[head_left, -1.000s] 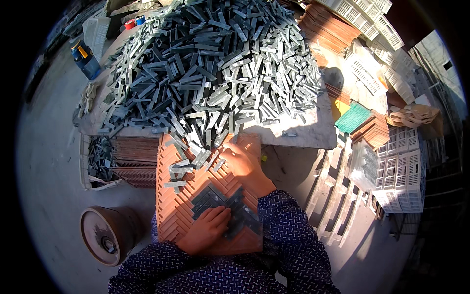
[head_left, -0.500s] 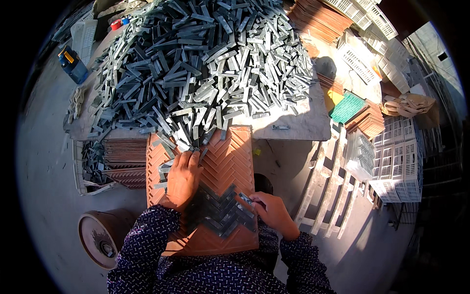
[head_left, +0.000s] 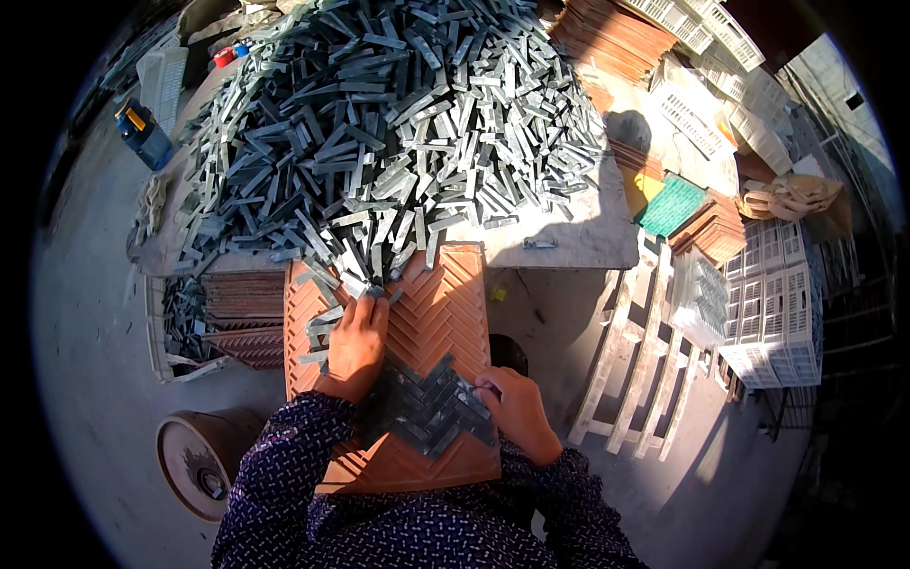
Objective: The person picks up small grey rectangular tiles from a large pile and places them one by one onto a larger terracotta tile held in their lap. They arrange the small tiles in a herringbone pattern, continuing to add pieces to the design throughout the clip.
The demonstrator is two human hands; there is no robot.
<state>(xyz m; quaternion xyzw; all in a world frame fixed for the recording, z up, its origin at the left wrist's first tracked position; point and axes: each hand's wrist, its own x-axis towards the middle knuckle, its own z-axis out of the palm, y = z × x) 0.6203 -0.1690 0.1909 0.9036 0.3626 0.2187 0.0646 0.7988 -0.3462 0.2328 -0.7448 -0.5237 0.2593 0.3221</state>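
A terracotta-coloured tray point(head_left: 327, 471) with herringbone grooves lies in front of me, its far end at the table edge. Dark grey stone strips point(head_left: 431, 403) fill a zigzag band across its near half. My left hand point(head_left: 355, 351) is closed at the foot of the heap, its fingertips pinching a strip there. My right hand point(head_left: 521, 410) is closed too, with thumb and fingers on a strip point(head_left: 468, 394) at the right end of the band. A few loose strips point(head_left: 322, 327) lie on the tray left of my left hand.
A big heap of strips point(head_left: 360, 123) covers the table point(head_left: 578, 248). Below it, a crate point(head_left: 154, 327) holds strips and stacked trays. A round brown drum point(head_left: 190, 469) stands left, a wooden pallet point(head_left: 621, 379) and white crates point(head_left: 773, 313) right. A bottle point(head_left: 144, 137) stands far left.
The strip at my right fingertips, askew before, now lies in line with the band, and that hand has curled in closer. My left fingers have shifted slightly at the heap's foot.
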